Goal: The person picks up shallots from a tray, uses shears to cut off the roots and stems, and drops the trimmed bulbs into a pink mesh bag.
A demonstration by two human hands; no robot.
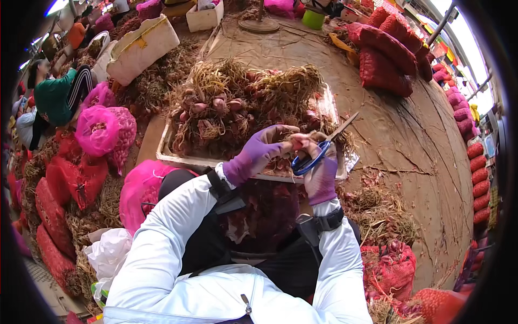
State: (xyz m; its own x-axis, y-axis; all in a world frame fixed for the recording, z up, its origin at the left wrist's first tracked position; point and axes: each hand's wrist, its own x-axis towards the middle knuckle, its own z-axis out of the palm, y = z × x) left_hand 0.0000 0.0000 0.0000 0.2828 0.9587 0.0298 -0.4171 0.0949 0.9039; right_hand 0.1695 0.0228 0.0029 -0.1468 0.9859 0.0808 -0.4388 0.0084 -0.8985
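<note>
Blue-handled scissors (313, 160) are in my right hand (324, 175), which wears a purple and white glove; their open-air blades point up and to the right. My left hand (258, 154), gloved in purple, has its fingers closed on a small reddish shallot (295, 142), mostly hidden by the fingers. Both hands meet over the near right part of a white foam tray (167, 141). Heaped on that tray are shallots (220, 105) with dry, straw-like stalks (297, 81). Below the hands, between my knees, a dark container (259, 216) holds loose skins and bulbs.
Pink mesh bags (98, 129) and red mesh sacks (54, 210) line the left, where a person in green (56, 97) sits. Large red sacks (386, 59) lie far right. A white foam box (143, 48) tilts behind the tray. Dry stalks (377, 213) litter the brown ground sheet (421, 151).
</note>
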